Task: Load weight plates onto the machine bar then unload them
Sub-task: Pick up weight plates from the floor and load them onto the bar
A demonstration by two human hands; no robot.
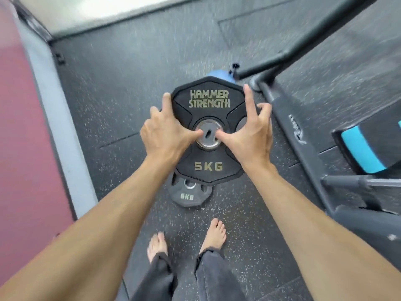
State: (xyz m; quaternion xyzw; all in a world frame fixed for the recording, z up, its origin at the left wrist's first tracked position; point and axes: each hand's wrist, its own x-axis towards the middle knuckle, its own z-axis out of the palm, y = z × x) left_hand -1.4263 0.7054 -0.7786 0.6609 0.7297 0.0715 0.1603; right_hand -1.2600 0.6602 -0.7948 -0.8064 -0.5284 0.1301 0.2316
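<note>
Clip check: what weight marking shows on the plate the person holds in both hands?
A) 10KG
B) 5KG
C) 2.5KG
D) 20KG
B: the held plate, gripped at its sides by the left hand and the right hand, reads 5KG below its metal hub.

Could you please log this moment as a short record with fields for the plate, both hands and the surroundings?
held plate: black weight plate marked HAMMER STRENGTH and 5KG, off the floor
left hand: left hand grips the plate's left edge, thumb at the metal hub
right hand: right hand holds the right edge, thumb at the hub
floor: second plate lies flat on the speckled floor
machine: dark machine frame at right
feet: bare
</note>
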